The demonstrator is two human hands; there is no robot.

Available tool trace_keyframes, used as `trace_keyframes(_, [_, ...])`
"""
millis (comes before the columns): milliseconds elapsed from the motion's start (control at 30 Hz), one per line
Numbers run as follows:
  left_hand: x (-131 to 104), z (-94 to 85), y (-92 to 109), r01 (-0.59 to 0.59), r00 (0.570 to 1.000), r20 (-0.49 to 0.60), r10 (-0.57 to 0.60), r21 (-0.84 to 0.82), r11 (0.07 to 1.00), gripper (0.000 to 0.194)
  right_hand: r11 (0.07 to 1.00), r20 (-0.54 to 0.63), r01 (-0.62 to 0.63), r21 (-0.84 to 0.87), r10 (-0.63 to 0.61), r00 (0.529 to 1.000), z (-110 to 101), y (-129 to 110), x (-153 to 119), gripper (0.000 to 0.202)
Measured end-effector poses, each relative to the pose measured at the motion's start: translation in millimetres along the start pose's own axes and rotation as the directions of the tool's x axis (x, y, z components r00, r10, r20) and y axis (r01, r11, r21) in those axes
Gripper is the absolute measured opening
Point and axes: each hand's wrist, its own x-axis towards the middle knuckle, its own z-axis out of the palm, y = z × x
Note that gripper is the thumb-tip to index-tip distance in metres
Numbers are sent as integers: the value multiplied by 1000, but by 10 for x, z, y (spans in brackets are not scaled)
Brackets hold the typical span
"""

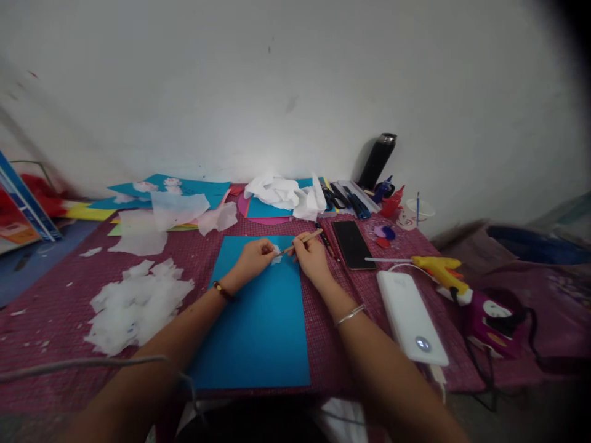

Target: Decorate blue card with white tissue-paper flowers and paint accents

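Over the upper part of a blue sheet of paper (258, 332), my two hands work close together. My left hand (253, 261) has its fingertips pinched on a small white piece of tissue paper (277, 258). My right hand (312, 258) is closed around a thin tan wooden stick (315, 235), whose lower end points at that piece. Whether the stick touches the tissue is too small to tell. To the left of my left forearm lies a loose heap of torn white tissue pieces (138, 301).
A black phone (351, 245), a white power bank (410, 317) and a yellow glue gun (438, 271) lie at right. A black flask (378, 161) leans on the wall. Crumpled white tissue (281, 194) and blue sheets (203, 192) are at the back. A cable (83, 363) crosses at left.
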Motion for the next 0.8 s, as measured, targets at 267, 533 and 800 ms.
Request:
trace_keyframes(267, [-22, -90, -78, 27, 977, -211, -43, -77, 997, 15, 993, -4, 55, -105, -55, 998, -25, -6, -39, 18])
trace_keyframes(533, [2, -21, -212, 42, 986, -157, -60, -118, 992, 11, 1000, 26, 0, -6, 1, 1000, 33, 64, -31, 21])
trace_keyframes(800, [-4, 9, -211, 55, 984, -151, -92, -235, 970, 6, 976, -165, -120, 184, 151, 975, -75, 48, 13, 19])
